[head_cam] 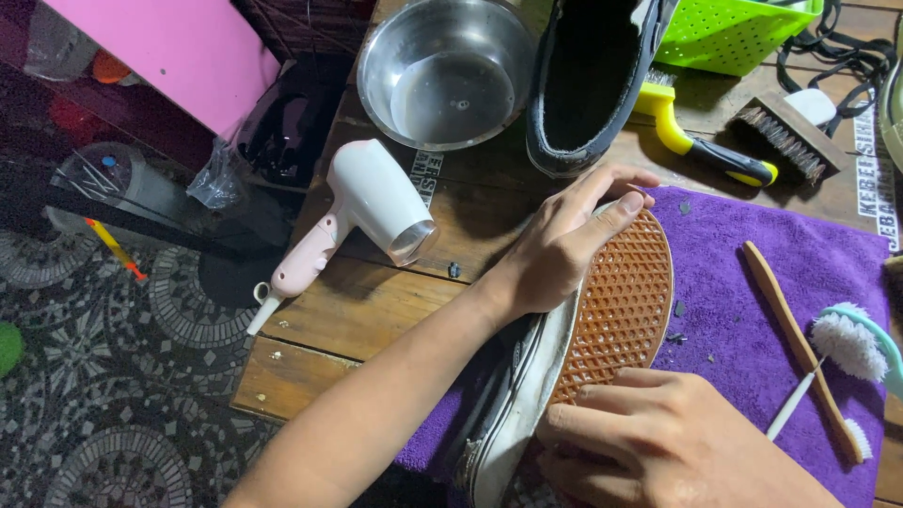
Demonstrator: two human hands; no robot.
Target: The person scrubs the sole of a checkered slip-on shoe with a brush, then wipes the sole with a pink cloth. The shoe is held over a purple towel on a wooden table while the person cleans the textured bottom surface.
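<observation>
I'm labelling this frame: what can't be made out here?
- Head view: the shoe upper and heel are hidden by the left hand and right hand.
- Second shoe and basket are cut off by the top edge.
- Right hand's fingertips are tucked under, so its grip is unclear.

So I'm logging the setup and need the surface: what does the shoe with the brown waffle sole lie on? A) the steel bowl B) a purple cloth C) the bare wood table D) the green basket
B: the shoe, lying on its side with its sole showing and held by the left hand and right hand, rests on the purple cloth spread over the table.
</observation>
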